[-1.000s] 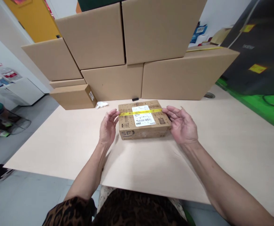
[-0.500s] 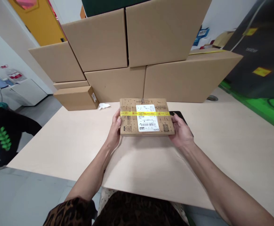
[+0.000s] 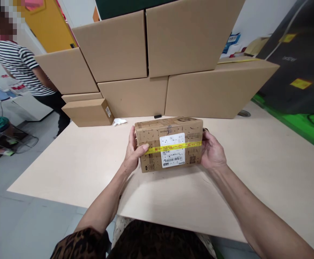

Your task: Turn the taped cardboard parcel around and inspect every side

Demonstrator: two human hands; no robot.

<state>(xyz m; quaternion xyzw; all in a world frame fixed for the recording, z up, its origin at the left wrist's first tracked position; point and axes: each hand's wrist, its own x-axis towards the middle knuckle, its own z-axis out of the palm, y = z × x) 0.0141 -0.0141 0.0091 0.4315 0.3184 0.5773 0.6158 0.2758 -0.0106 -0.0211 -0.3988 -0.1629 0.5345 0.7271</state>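
Between my hands is a brown cardboard box (image 3: 151, 158) with a white shipping label (image 3: 172, 158) and a yellow tape strip across its front. It is tilted so that its labelled face is turned towards me and part of its far side shows. My left hand (image 3: 133, 153) grips the left end, thumb on the front over the tape. At the right end, my right hand (image 3: 213, 150) is closed on the box, its fingertips partly hidden behind it. A small black object (image 3: 157, 116) lies on the table beyond the box.
Large cardboard boxes (image 3: 132, 97) are stacked along the back of the table (image 3: 92, 158). A smaller carton (image 3: 84, 114) and crumpled white paper (image 3: 120, 122) lie at the back left. A roll of tape (image 3: 244, 113) is at the back right. People stand and sit at left.
The box has been tipped up towards me, and my left thumb has come onto its front. The dark flat item behind its right end no longer shows. A person in stripes has appeared at left.
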